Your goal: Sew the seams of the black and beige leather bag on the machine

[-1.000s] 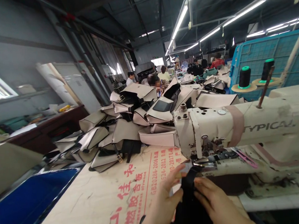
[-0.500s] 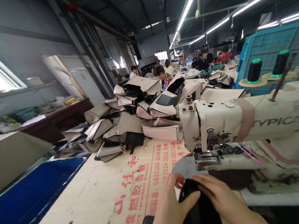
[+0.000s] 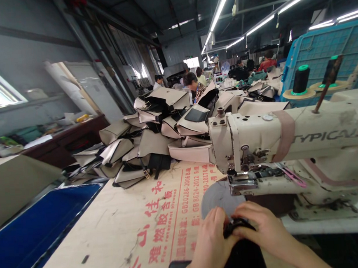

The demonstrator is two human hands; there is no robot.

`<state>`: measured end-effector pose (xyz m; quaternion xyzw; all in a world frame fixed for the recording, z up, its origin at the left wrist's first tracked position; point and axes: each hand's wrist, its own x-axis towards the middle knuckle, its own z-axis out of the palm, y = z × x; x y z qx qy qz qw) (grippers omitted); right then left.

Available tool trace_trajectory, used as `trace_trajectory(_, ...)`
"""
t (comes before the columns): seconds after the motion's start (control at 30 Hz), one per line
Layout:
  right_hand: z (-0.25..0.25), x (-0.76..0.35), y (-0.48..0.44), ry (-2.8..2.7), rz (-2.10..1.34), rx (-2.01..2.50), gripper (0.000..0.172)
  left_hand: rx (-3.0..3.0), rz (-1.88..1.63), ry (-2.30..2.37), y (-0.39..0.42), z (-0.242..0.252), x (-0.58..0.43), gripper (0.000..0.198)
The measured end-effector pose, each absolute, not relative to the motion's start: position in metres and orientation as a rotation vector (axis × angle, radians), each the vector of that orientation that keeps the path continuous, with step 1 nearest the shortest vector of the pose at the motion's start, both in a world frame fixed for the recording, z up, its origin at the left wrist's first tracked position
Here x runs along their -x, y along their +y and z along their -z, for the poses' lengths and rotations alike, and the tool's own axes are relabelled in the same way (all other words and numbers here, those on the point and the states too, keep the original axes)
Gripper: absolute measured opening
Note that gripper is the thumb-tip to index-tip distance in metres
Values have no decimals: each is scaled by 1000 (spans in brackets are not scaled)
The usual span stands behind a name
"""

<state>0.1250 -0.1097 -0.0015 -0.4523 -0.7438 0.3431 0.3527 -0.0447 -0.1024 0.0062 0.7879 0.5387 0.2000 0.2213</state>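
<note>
Both of my hands grip a black fabric piece (image 3: pixel 242 248) at the bottom of the view, just in front of the sewing machine (image 3: pixel 291 141). My left hand (image 3: pixel 210 241) curls its fingers round the piece's left side. My right hand (image 3: pixel 263 228) pinches its top edge from the right. The piece sits below and short of the machine's needle area (image 3: pixel 241 182), apart from it. Most of the fabric hangs out of sight below the frame.
A heap of beige and black bag parts (image 3: pixel 166 131) fills the table's far side. The plywood tabletop (image 3: pixel 137 228) carries red printed characters. A blue bin (image 3: pixel 34 228) sits at the left, thread spools (image 3: pixel 300 81) and a blue crate (image 3: pixel 330 52) at the right. Other people work in the background.
My hands have drawn the black piece back from under the machine's presser foot towards me and bunched it between them. The round grey plate beneath the needle now shows.
</note>
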Motion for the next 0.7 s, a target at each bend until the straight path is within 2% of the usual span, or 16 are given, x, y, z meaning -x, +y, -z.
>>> trace_trajectory(0.13,-2,-116,-115,-1946,-795,1212,6,-2157,-449,1365,-104,-18,58,18)
trace_trajectory(0.23,4,-117,-117,-1966,-739,1129,3,-2224,-332,1244,-102,-36,67,12)
trace_trajectory(0.33,14,-125,-112,-1975,-724,1009,6,-2385,-252,1103,-97,-50,70,26)
trace_trajectory(0.43,22,-135,-107,-1997,-693,919,18,-2481,-250,894,-92,-55,69,37)
trace_trajectory(0.5,24,-139,-106,-2028,-671,908,24,-2497,-279,832,-88,-54,68,36)
trace_trajectory(0.57,25,-142,-107,-2049,-637,915,26,-2487,-330,814,-86,-50,67,26)
trace_trajectory(0.7,23,-140,-110,-2069,-626,918,16,-2518,-528,861,-83,-38,58,24)
